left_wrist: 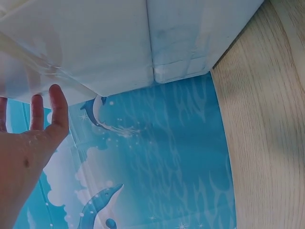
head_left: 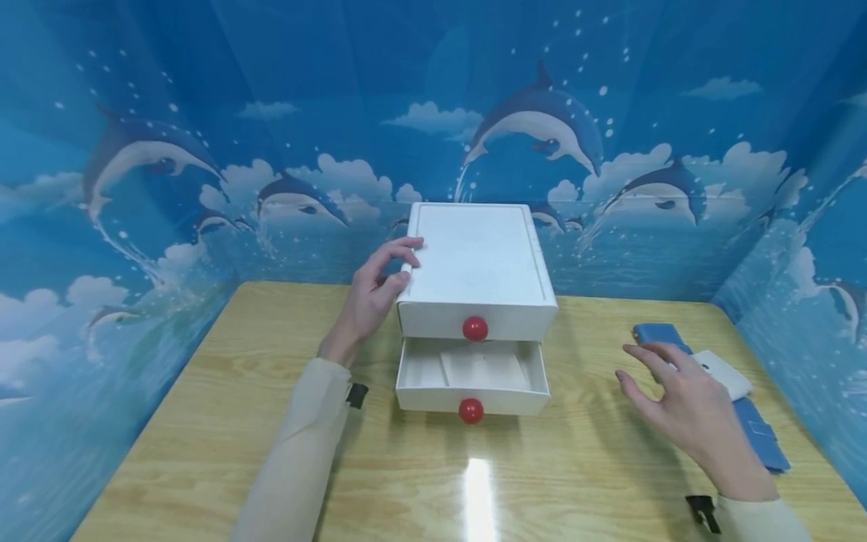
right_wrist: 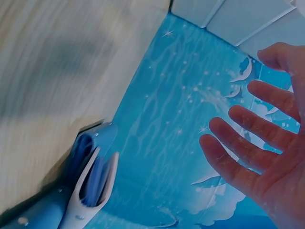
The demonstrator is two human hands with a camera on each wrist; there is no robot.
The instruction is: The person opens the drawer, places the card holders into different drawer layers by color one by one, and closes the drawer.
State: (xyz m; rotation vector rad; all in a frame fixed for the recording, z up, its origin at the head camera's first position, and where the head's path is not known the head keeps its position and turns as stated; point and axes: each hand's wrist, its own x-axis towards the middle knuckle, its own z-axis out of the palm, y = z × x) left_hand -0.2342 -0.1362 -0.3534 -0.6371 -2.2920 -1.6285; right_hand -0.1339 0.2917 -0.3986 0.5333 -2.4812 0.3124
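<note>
A white two-drawer box (head_left: 477,252) stands at the middle of the table, with a red ball knob on each drawer. Its lower drawer (head_left: 472,369) is pulled out and shows a divided, bare inside; the upper one is closed. My left hand (head_left: 372,290) rests on the box's top left edge, fingertips over the rim. In the left wrist view, that hand's fingers (left_wrist: 58,102) reach up to the white side. My right hand (head_left: 691,399) hovers over the table at the right, fingers spread and holding nothing, just left of a white wallet-like case (head_left: 728,376) with a snap.
A blue folded case (head_left: 657,333) lies behind the white one, and another blue case (head_left: 762,436) lies in front, along the table's right side. Dolphin-printed blue curtains (head_left: 406,90) enclose the wooden table (head_left: 271,339) at the back and sides.
</note>
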